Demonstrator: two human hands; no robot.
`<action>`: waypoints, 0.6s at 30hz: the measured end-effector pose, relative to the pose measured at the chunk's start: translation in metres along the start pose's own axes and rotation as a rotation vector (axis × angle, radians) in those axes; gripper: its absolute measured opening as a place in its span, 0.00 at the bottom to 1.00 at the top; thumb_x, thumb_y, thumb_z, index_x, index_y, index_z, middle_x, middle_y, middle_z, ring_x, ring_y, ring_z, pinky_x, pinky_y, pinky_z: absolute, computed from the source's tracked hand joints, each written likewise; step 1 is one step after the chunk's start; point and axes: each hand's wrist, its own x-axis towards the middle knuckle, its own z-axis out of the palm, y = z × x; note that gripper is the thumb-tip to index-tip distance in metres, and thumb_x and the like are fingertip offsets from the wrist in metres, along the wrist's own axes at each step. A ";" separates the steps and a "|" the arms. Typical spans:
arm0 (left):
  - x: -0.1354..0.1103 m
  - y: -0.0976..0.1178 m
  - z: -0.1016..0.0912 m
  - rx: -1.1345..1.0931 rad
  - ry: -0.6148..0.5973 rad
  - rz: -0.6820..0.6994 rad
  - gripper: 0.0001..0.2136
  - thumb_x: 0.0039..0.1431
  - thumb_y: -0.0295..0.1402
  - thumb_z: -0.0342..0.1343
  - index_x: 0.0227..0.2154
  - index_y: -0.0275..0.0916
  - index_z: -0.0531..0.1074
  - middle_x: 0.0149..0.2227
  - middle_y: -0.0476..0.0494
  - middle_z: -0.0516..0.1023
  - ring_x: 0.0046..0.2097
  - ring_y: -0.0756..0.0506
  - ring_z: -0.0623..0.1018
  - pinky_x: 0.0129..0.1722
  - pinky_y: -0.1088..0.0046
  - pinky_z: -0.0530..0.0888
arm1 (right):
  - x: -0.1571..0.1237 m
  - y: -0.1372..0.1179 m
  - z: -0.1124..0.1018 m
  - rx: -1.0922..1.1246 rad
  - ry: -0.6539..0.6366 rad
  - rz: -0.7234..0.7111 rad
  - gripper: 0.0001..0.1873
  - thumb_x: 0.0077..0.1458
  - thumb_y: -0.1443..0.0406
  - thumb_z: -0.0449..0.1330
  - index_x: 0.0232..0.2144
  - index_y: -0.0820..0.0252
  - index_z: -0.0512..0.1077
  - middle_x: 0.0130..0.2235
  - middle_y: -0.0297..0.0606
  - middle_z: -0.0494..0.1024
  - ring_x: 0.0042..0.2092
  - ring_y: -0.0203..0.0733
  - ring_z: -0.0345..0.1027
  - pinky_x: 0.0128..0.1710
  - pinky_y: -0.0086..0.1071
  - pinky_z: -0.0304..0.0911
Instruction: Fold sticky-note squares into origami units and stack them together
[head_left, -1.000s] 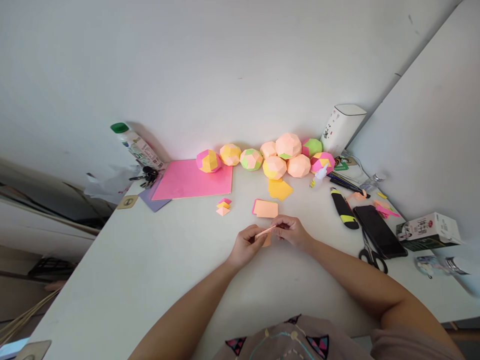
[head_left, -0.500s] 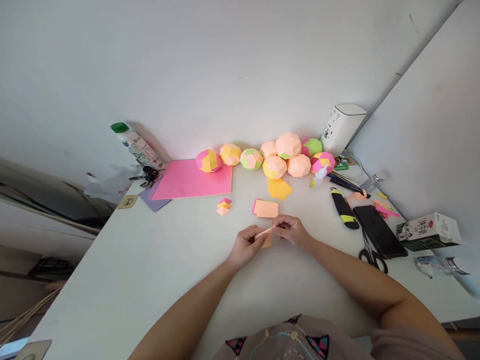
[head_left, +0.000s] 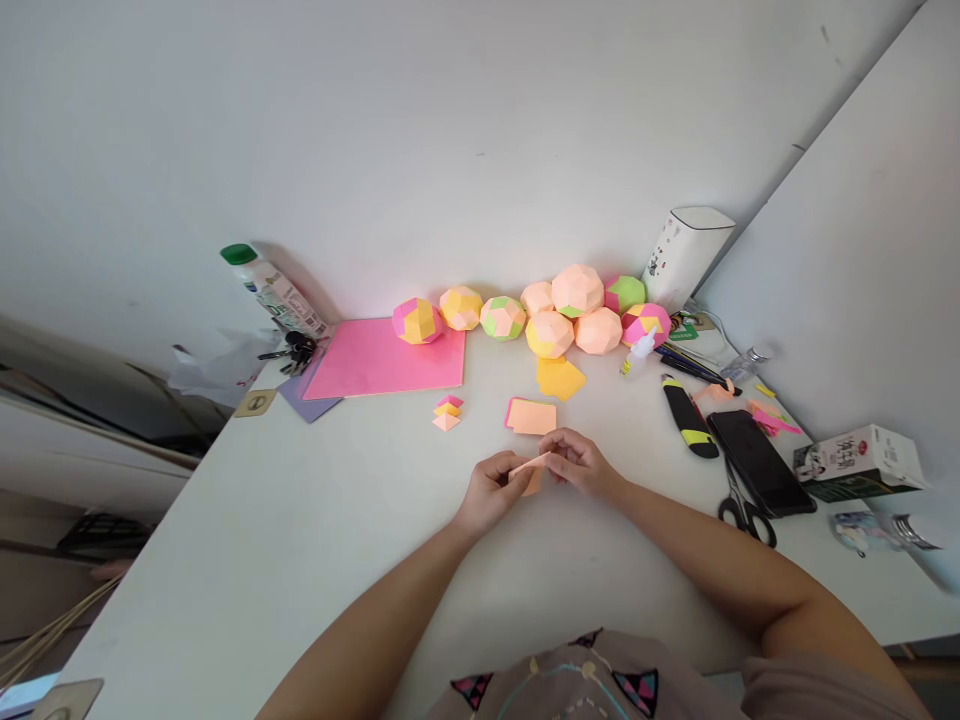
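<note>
Between my hands, above the white table, is a small folded piece of peach paper [head_left: 533, 481]. My left hand [head_left: 491, 492] pinches its left end between thumb and fingers. At the other end my right hand [head_left: 581, 462] has thumb and forefinger closed on the paper's upper edge. Just beyond the fingers lies a stack of peach and pink paper slips [head_left: 534, 416]. Farther left are several small folded paper pieces [head_left: 448, 412] in pink, yellow and peach. Yellow-orange paper sheets [head_left: 560, 378] lie behind the stack.
Several faceted paper balls [head_left: 577, 291] line the wall, with a glue bottle [head_left: 640, 350] before them. A pink paper pad [head_left: 386, 365] lies left. On the right are a utility knife [head_left: 688, 416], scissors [head_left: 742, 508], a phone [head_left: 761, 463] and a milk carton [head_left: 859, 462].
My right hand has shifted very slightly left and up along the paper's edge. The left hand keeps its pinch, and the things on the table stay in place.
</note>
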 end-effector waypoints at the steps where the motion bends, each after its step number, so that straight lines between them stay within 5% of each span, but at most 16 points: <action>1: 0.000 0.000 0.000 0.002 -0.004 0.001 0.11 0.56 0.38 0.53 0.28 0.37 0.75 0.22 0.50 0.63 0.26 0.52 0.63 0.25 0.77 0.64 | 0.000 0.000 0.001 -0.028 -0.014 -0.010 0.12 0.52 0.57 0.59 0.33 0.60 0.68 0.24 0.31 0.66 0.25 0.33 0.60 0.25 0.28 0.60; 18: 0.001 -0.003 0.001 -0.070 0.018 -0.040 0.13 0.54 0.41 0.54 0.31 0.36 0.74 0.28 0.46 0.73 0.30 0.50 0.70 0.29 0.75 0.68 | -0.001 0.000 0.003 -0.133 -0.008 -0.019 0.12 0.53 0.58 0.58 0.31 0.61 0.73 0.26 0.33 0.70 0.24 0.33 0.62 0.23 0.29 0.60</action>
